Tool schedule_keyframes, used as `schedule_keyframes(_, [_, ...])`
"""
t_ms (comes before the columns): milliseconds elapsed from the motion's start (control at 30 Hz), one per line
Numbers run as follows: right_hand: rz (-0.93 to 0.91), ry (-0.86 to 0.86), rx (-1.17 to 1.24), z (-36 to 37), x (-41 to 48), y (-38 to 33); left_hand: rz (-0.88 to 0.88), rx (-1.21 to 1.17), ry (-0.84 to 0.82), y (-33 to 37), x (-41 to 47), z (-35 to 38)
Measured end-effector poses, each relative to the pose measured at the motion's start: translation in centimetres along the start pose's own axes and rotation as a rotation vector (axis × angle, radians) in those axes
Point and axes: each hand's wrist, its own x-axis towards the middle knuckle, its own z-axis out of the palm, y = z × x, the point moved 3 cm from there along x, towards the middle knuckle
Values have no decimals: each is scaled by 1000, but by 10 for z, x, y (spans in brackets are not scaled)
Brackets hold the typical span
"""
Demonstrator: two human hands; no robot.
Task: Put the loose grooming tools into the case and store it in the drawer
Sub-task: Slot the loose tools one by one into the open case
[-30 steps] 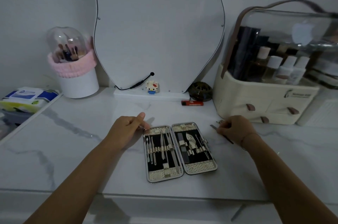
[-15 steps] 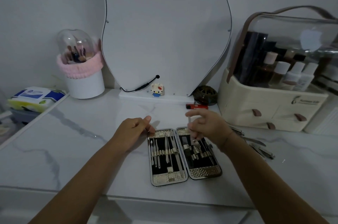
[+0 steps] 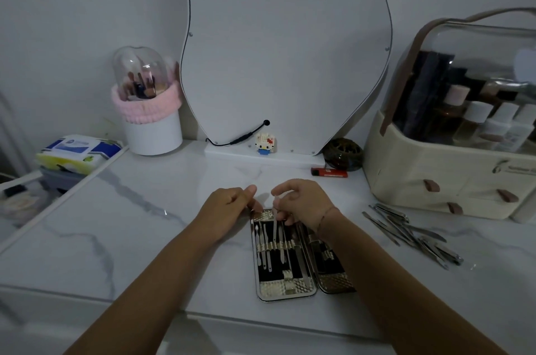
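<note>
The case (image 3: 285,256) lies open on the white worktop (image 3: 150,227), near the front edge, with thin metal tools strapped in its left half. The right hand (image 3: 301,205) hovers over the case's far end, its grip pinched on a slim tool (image 3: 274,224) pointing down into the left half. The left hand (image 3: 229,205) rests at the case's far left corner, fingers curled (cannot tell whether they clamp anything). Loose tools (image 3: 412,231) lie piled to the right, near a cream organizer (image 3: 435,180).
</note>
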Motion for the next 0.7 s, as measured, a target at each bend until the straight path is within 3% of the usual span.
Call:
schedule_keyframes(400, [-10,-27,-65,9,7,-2,25,13,6,0,0,-1])
schedule_keyframes(700, [-111,-20,-330,6,5,-4,21,15,0,-2,0,-1])
